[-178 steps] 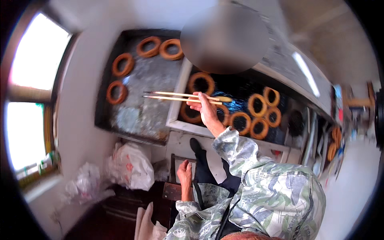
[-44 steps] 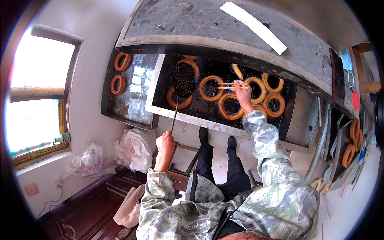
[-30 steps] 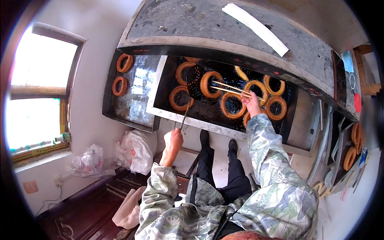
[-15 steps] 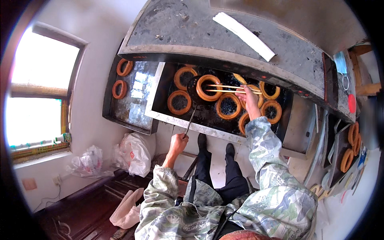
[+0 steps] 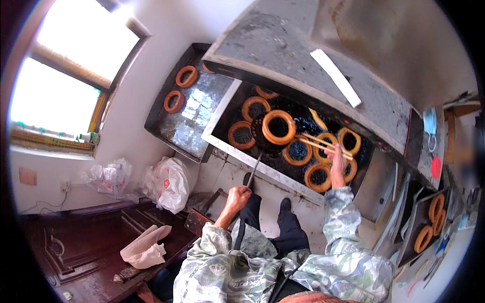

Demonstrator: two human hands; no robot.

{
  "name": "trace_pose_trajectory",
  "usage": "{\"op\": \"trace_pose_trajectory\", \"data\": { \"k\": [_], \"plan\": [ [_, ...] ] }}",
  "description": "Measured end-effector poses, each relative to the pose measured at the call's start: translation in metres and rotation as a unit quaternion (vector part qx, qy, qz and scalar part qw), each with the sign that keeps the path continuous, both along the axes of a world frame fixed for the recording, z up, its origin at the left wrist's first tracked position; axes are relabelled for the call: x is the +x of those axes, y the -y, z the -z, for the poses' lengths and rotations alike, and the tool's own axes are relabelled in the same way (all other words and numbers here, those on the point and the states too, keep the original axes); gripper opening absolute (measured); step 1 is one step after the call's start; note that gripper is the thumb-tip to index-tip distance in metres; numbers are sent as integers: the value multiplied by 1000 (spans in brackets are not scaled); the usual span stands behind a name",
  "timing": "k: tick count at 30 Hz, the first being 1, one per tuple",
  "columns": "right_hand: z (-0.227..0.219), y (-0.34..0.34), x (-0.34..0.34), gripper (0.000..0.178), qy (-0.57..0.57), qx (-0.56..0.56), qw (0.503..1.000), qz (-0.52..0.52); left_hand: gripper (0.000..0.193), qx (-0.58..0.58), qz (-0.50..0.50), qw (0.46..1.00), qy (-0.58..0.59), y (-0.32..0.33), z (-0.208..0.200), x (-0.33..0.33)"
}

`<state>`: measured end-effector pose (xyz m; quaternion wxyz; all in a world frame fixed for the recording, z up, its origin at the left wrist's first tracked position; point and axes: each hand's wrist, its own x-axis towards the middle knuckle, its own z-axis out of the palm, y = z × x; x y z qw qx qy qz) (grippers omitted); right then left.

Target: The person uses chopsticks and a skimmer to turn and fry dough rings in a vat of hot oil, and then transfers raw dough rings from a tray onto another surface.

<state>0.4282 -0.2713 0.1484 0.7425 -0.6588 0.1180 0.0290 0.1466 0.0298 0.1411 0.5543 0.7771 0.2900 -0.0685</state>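
My left hand is closed around the thin handle of a dark perforated skimmer. Stacked golden-brown fried dough rings rest on the skimmer, held over the fryer. My right hand grips long wooden chopsticks; their tips lie just right of the stack, and I cannot tell whether they touch it. Several more rings float in the dark oil around and below, among them a ring left of the skimmer. A straight dough piece floats near the far wall.
At left, a metal tray holds a few rings. A grey counter behind the fryer bears a white strip. More rings lie on a rack at right. Plastic bags and a dark wooden cabinet stand at lower left.
The view has turned and shifted. The chopsticks, formerly reaching into the ring on the skimmer, have drawn back to its right. The stack stays on the skimmer.
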Motion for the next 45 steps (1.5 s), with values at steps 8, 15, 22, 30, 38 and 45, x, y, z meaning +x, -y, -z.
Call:
{"op": "trace_pose_trajectory", "data": {
  "k": [8, 15, 22, 30, 38, 45],
  "plan": [
    [-56, -43, -13, 35, 14, -21, 999, -20, 17, -143, -47, 989, -15, -51, -50, -13],
    [-108, -188, -4, 37, 63, 12, 996, -55, 20, -127, -105, 986, 33, -165, -78, -29],
    [-87, -376, 2, 32, 48, 27, 988, -141, 17, -94, -203, 973, 49, -258, -36, -52],
    [-41, -499, -18, 30, 29, 0, 962, -270, 14, -250, -382, 887, 75, -283, 42, -52],
    [-35, -518, -11, 32, 24, -52, 951, -305, 13, -284, -437, 851, 66, -276, 71, -21],
    [-42, -580, -33, 30, 61, -52, 935, -345, 14, -343, -430, 833, 55, -243, 48, -23]
  ]
}}
